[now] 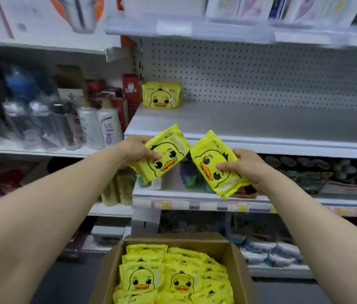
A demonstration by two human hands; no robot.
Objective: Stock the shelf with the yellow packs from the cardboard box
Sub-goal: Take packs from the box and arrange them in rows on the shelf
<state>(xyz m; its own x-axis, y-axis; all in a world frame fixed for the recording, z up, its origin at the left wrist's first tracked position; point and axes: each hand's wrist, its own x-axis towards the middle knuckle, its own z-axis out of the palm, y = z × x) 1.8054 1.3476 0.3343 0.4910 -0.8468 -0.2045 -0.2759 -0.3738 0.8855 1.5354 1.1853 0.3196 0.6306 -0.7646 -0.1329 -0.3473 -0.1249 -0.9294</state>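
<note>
I have a yellow pack in each hand, both raised in front of the front lip of the white shelf [260, 126]. My left hand [136, 150] grips the left pack [164, 156] by its 9 o'clock edge, thumb curled over the duck face and fingers behind. My right hand [245, 167] pinches the right pack [212, 170] from its 3 o'clock side, thumb across the print. I judge each is held at the edge so the far end can go in first and the fingers slip out cleanly. The packs tilt towards each other, upper corners near or just touching; I cannot tell which.

One pack on the shelf [161, 95] stands upright, face out, near the pegboard back at 11 o'clock of my hands, which marks where the row starts. The bare board runs off to its 3 o'clock, where these two belong.

The cardboard box [236, 260] sits open at 6 o'clock, straight below my hands, so the packs in the box [173, 275], lying face up, are handy for the next reach. Bottles [100, 126] crowd the neighbouring bay at 9 o'clock.
</note>
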